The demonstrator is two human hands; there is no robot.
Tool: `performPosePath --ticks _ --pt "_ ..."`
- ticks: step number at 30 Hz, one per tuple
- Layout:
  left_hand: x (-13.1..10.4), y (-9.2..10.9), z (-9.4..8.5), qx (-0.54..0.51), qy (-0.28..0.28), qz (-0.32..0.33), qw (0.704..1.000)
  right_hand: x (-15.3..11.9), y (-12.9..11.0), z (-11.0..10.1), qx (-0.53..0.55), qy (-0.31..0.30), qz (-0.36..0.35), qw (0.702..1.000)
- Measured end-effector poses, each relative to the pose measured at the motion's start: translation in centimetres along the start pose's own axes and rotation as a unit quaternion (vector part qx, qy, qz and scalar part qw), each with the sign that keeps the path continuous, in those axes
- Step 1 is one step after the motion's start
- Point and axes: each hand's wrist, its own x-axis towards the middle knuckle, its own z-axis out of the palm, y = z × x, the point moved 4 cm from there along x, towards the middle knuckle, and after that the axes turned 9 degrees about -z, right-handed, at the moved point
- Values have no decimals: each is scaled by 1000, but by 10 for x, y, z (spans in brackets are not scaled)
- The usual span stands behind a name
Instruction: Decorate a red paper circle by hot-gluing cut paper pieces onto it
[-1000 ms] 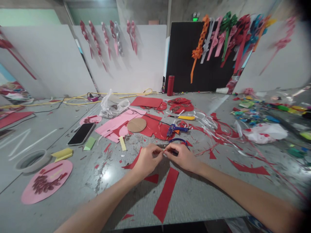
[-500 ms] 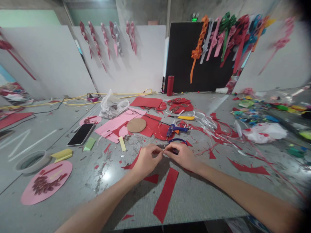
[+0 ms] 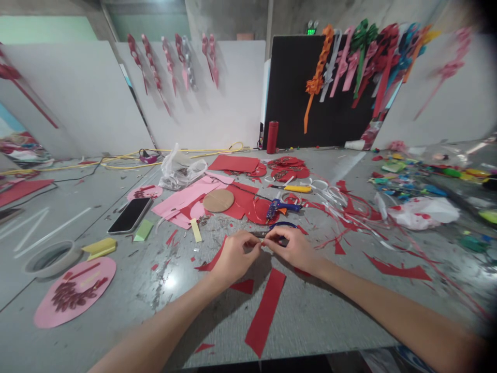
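Note:
My left hand [image 3: 237, 254] and my right hand [image 3: 292, 249] meet fingertip to fingertip over the middle of the table, both pinched closed. Whatever lies between the fingertips is too small to make out. Just behind them, partly covered by my fingers, are scissors with blue handles [image 3: 284, 225]. A blue glue gun [image 3: 278, 206] rests farther back, on red paper. Below my hands lies a red paper strip [image 3: 266, 313], and a smaller red scrap [image 3: 244, 286] sits beside my left wrist.
A brown cardboard disc [image 3: 218, 200], pink sheets [image 3: 182, 199] and a yellow cutter [image 3: 298, 189] lie beyond my hands. To the left are a phone [image 3: 130, 215], a tape roll [image 3: 54, 259] and a pink paper piece [image 3: 77, 295]. Tangled ribbons [image 3: 330, 194] and red scraps spread rightward.
My right hand's fingers have shifted slightly at the pinch. My left hand and the things on the table look the same.

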Motion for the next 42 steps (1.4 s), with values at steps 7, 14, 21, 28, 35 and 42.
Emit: performPosePath --ticks 7,14,21,28,35,42 --pt "-1 -1 3 0 -7 6 1000 -1 -1 1 -5 -9 -1 1000" --pt "0 0 2 2 -5 5 1000 -1 2 1 -13 -22 0 1000" --pt "-1 2 2 -2 -3 23 1000 0 -1 -3 10 -1 -7 1000" --pt "-2 3 3 -7 -9 46 999 -2 -2 2 -16 -7 -14 1000" --pt "-2 2 5 -7 -16 48 999 -2 -4 2 -9 -5 -15 1000" --pt "-2 2 4 -5 -11 44 999 -3 0 4 -13 -5 -18 1000"
